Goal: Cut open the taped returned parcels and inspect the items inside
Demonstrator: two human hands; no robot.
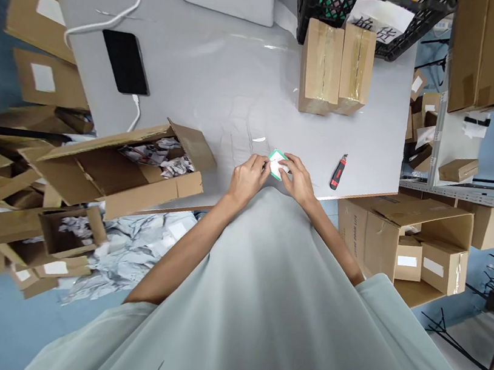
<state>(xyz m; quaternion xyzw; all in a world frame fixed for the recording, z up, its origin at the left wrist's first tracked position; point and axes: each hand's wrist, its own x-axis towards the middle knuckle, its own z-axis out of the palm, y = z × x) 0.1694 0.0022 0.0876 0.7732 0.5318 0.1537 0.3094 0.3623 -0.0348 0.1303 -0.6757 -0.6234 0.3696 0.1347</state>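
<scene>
Close to the table's front edge I hold a small white, green-edged flat item, possibly a little box or card; its kind is unclear. My left hand pinches its left side with closed fingers. My right hand grips it from the right, fingers curled over its top and side. A red and black utility knife lies on the table to the right of my right hand. Left of my left hand stands an open cardboard box with crumpled paper inside.
Two taped cartons stand before a black plastic crate at the back. A phone with a white cable lies at left. Opened boxes and a pile of grey plastic bags are left below; a large carton stands right.
</scene>
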